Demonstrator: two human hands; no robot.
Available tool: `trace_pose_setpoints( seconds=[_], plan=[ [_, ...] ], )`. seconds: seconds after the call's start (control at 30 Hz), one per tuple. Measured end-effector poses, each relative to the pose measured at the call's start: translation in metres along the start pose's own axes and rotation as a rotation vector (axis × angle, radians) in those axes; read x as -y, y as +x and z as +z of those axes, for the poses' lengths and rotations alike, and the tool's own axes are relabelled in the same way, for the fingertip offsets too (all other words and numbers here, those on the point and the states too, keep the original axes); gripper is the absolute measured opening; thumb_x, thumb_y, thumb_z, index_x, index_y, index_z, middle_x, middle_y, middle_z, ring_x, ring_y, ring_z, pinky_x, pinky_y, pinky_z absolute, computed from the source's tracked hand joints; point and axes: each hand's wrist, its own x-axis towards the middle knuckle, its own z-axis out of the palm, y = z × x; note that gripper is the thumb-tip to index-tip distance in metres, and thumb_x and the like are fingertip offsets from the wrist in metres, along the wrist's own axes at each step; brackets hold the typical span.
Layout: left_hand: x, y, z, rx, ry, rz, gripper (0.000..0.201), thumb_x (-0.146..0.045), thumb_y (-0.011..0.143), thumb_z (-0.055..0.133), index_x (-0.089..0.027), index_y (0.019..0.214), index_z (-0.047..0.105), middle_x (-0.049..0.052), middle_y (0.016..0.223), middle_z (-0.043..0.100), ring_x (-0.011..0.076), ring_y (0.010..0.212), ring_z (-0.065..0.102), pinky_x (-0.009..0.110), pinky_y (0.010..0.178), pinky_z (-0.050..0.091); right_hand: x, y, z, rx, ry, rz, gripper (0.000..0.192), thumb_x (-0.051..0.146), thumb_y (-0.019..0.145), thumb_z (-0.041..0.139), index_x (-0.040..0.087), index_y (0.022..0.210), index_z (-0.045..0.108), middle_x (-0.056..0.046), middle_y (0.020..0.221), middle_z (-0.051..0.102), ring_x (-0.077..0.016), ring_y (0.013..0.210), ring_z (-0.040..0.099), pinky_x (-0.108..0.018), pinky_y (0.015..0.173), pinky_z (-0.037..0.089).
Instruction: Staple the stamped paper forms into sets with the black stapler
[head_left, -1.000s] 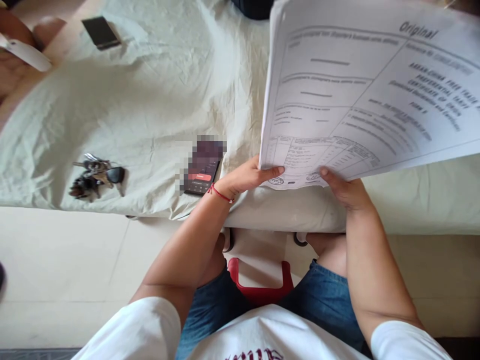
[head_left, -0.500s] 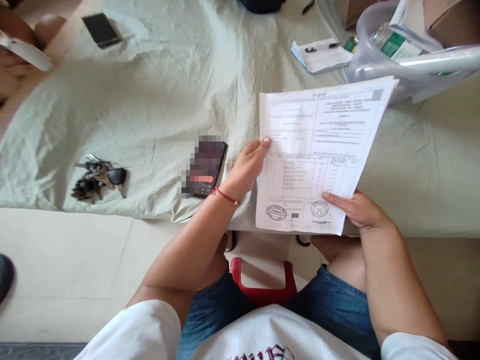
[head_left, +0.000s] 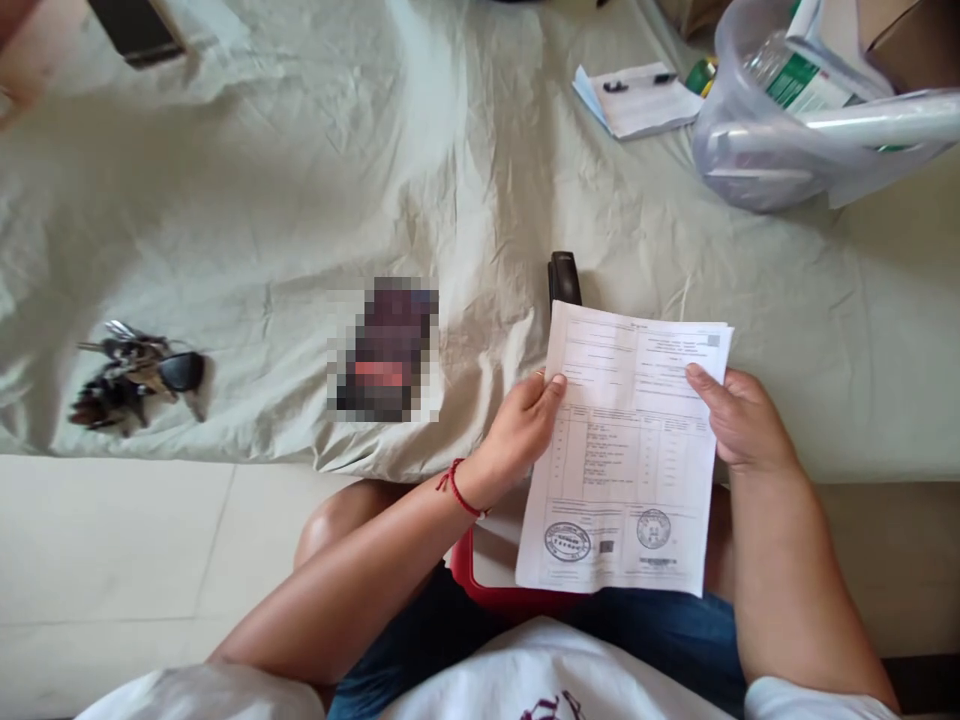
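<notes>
Left hand (head_left: 517, 435) and right hand (head_left: 742, 425) pinch stamped form (head_left: 626, 460) by its side edges | form lowered nearer lap | black stapler (head_left: 564, 280) uncovered beyond it

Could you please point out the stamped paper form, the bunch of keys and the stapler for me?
paper form (head_left: 637, 440): head view, on the printed table in the sheet's middle.
bunch of keys (head_left: 131, 375): head view, on the cluster's centre.
stapler (head_left: 563, 279): head view, on its black top.

White short sleeves, blue denim shorts, red wrist string (head_left: 454, 485).
</notes>
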Motion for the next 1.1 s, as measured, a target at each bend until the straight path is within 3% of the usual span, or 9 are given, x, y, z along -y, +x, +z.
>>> trace_pose_setpoints(
  seconds=[0.17, 0.4, 0.57, 0.67, 0.73, 0.77, 0.83, 0.93, 1.1],
  plan=[
    [-0.016, 0.001, -0.005, -0.156, 0.029, 0.053, 0.038, -0.059, 0.113, 0.077, -0.023, 0.106, 0.070, 0.006, 0.114, 0.077, 0.0243, 0.110, 0.072, 0.036, 0.096, 0.056, 0.004, -0.011, 0.003, 0.170, -0.012, 0.034, 0.051, 0.075, 0.097, 0.089, 0.027, 0.117, 0.092, -0.010, 0.110, 0.095, -0.0426, 0.111, 0.093, -0.063, 0.098, 0.080],
    [-0.021, 0.008, -0.008, 0.007, -0.327, -0.120, 0.053, -0.056, 0.088, 0.106, -0.021, 0.117, 0.078, 0.011, 0.119, 0.087, 0.0331, 0.116, 0.083, 0.043, 0.101, 0.065, 0.015, -0.020, 0.012, 0.150, 0.047, 0.020, 0.050, 0.074, 0.094, 0.091, 0.029, 0.115, 0.091, -0.011, 0.110, 0.094, -0.0449, 0.122, 0.090, -0.066, 0.102, 0.079],
    [-0.017, 0.011, -0.008, 0.088, -0.269, -0.202, 0.052, -0.066, 0.094, 0.098, -0.019, 0.110, 0.085, 0.014, 0.105, 0.089, 0.0361, 0.111, 0.086, 0.048, 0.100, 0.067, 0.004, -0.012, 0.007, 0.161, -0.091, -0.035, 0.046, 0.071, 0.105, 0.080, 0.029, 0.123, 0.090, -0.010, 0.111, 0.094, -0.0409, 0.115, 0.092, -0.064, 0.100, 0.079],
    [-0.012, 0.014, -0.006, 0.117, -0.265, -0.250, 0.051, -0.068, 0.100, 0.090, -0.017, 0.100, 0.085, 0.015, 0.100, 0.088, 0.0328, 0.099, 0.085, 0.047, 0.097, 0.067, 0.010, -0.009, 0.009, -0.111, -0.316, -0.227, 0.050, 0.067, 0.105, 0.082, 0.030, 0.138, 0.085, -0.010, 0.122, 0.092, -0.0381, 0.117, 0.090, -0.065, 0.108, 0.075],
    [-0.011, 0.017, -0.005, 0.143, -0.311, -0.270, 0.047, -0.063, 0.099, 0.093, -0.017, 0.098, 0.085, 0.015, 0.101, 0.088, 0.0312, 0.097, 0.085, 0.046, 0.098, 0.066, 0.029, -0.012, 0.016, -0.364, -0.468, -0.439, 0.052, 0.060, 0.107, 0.083, 0.033, 0.151, 0.080, -0.012, 0.142, 0.087, -0.0377, 0.129, 0.086, -0.068, 0.118, 0.070],
    [-0.012, 0.018, -0.004, 0.160, -0.339, -0.282, 0.044, -0.061, 0.096, 0.096, -0.017, 0.096, 0.085, 0.015, 0.101, 0.088, 0.0310, 0.097, 0.084, 0.046, 0.099, 0.066, 0.043, -0.014, 0.022, -0.404, -0.540, -0.561, 0.052, 0.055, 0.110, 0.080, 0.034, 0.157, 0.077, -0.012, 0.153, 0.082, -0.0380, 0.138, 0.082, -0.069, 0.121, 0.068],
    [-0.015, 0.021, -0.004, 0.193, -0.391, -0.313, 0.042, -0.057, 0.091, 0.101, -0.019, 0.093, 0.085, 0.015, 0.101, 0.088, 0.0313, 0.097, 0.084, 0.046, 0.099, 0.066, 0.072, -0.018, 0.038, -0.309, -0.702, -0.789, 0.042, 0.042, 0.115, 0.072, 0.037, 0.157, 0.079, -0.011, 0.161, 0.078, -0.0368, 0.149, 0.076, -0.067, 0.127, 0.064],
    [-0.019, 0.023, -0.003, 0.218, -0.410, -0.371, 0.040, -0.055, 0.085, 0.105, -0.021, 0.092, 0.086, 0.012, 0.097, 0.087, 0.0293, 0.092, 0.080, 0.043, 0.092, 0.065, 0.103, -0.017, 0.067, 0.094, -0.865, -1.012, 0.040, 0.027, 0.115, 0.069, 0.044, 0.148, 0.084, -0.005, 0.162, 0.079, -0.0376, 0.159, 0.069, -0.070, 0.135, 0.059],
    [-0.020, 0.026, 0.001, 0.225, -0.359, -0.327, 0.035, -0.048, 0.082, 0.105, -0.023, 0.092, 0.083, 0.006, 0.095, 0.084, 0.0276, 0.095, 0.078, 0.037, 0.082, 0.059, 0.097, 0.000, 0.093, 0.338, -0.940, -1.019, 0.049, 0.016, 0.111, 0.073, 0.045, 0.149, 0.083, -0.002, 0.179, 0.067, -0.0374, 0.173, 0.057, -0.071, 0.137, 0.057]
  ],
)
